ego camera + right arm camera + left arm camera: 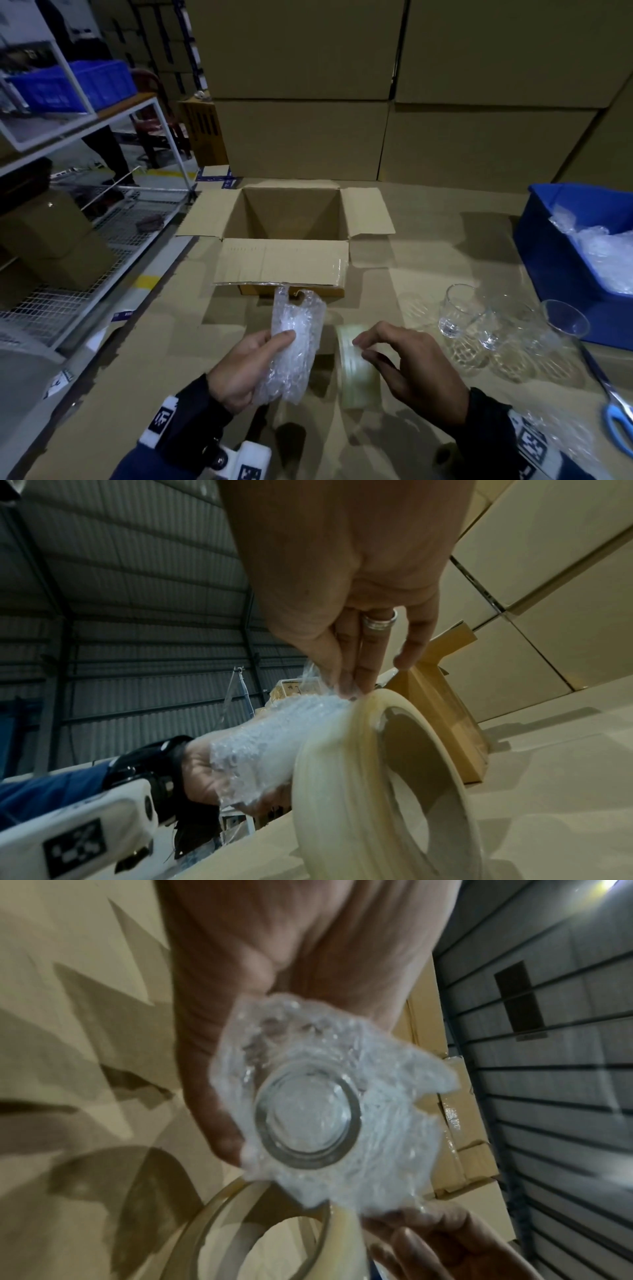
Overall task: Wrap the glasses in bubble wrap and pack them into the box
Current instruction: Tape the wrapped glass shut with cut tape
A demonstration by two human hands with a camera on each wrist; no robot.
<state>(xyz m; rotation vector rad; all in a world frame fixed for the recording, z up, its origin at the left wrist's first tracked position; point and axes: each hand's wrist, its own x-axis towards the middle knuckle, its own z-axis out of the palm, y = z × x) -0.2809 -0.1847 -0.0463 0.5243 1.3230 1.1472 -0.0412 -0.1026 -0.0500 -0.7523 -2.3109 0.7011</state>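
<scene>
My left hand (274,346) grips a glass rolled in bubble wrap (295,346), held upright a little above the table in front of the open cardboard box (291,219). In the left wrist view the glass's thick base (308,1118) shows through the open end of the wrap. A roll of clear tape (356,368) stands on edge just right of it. My right hand (359,342) pinches at the top of the tape roll (359,791), thumb against fingertips (346,683). Three bare glasses (459,311) stand to the right.
A blue bin (548,260) holding loose bubble wrap sits at the far right. Blue-handled scissors (616,414) lie near the right edge. Large cartons (342,102) are stacked behind the box. A wire shelf rack (85,240) stands to the left.
</scene>
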